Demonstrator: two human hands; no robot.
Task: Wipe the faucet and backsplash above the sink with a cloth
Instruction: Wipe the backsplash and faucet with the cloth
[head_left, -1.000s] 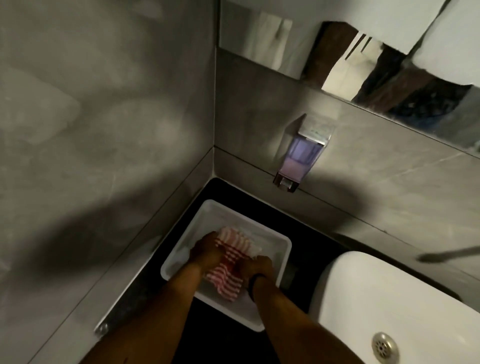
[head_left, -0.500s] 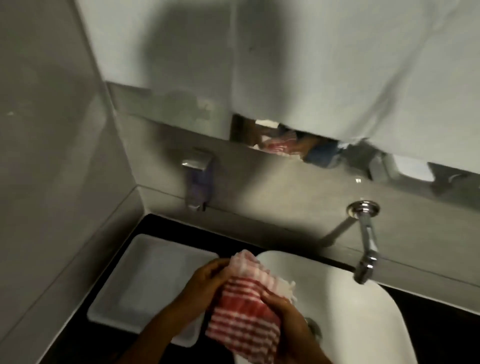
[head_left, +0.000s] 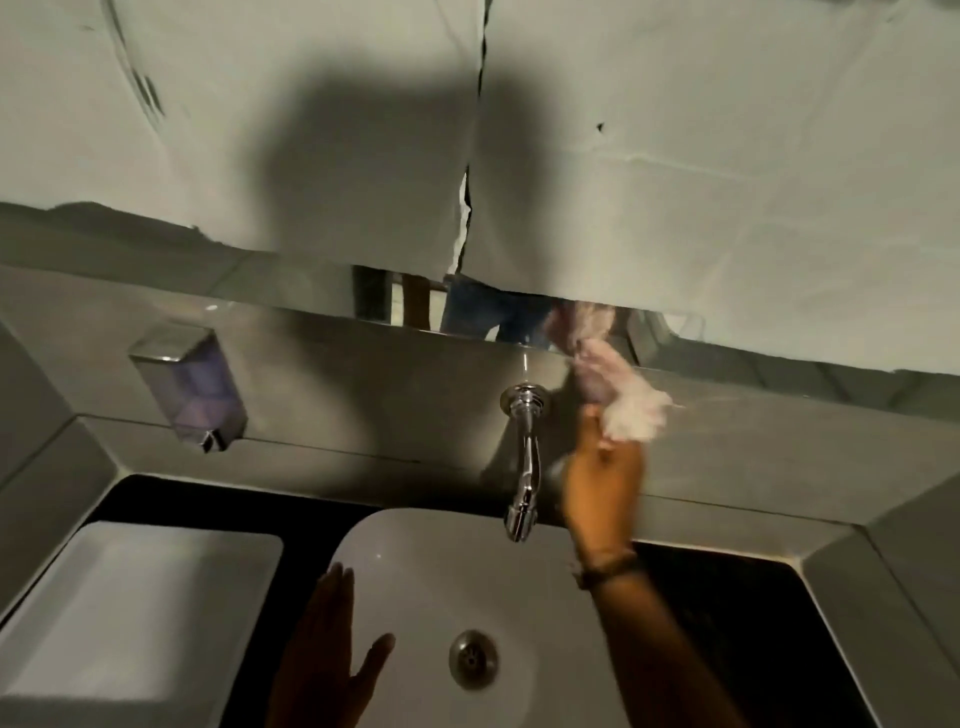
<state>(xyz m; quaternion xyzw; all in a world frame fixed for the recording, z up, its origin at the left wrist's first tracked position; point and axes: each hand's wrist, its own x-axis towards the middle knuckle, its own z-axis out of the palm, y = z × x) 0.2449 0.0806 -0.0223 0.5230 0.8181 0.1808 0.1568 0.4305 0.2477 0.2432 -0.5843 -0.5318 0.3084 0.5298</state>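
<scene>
A chrome faucet (head_left: 523, 457) sticks out of the grey tiled backsplash (head_left: 363, 384) and hangs over the white sink (head_left: 447, 566). My right hand (head_left: 602, 483) is raised just right of the faucet, gripping a bunched red-and-white striped cloth (head_left: 618, 400) that is blurred and pressed against the backsplash beside the faucet's wall flange. My left hand (head_left: 332, 660) hovers flat with fingers spread over the sink's near left rim, holding nothing.
A white rectangular tray (head_left: 130, 618) sits on the black counter left of the sink. A soap dispenser (head_left: 192, 387) with purple liquid is mounted on the backsplash at left. A paper-covered mirror (head_left: 675, 171) hangs above. The drain (head_left: 472, 659) lies mid-sink.
The cloth was lifted out of the tray with both hands and carried right over the sink. Now only my right hand holds it, up against the backsplash; my left hand has let go.
</scene>
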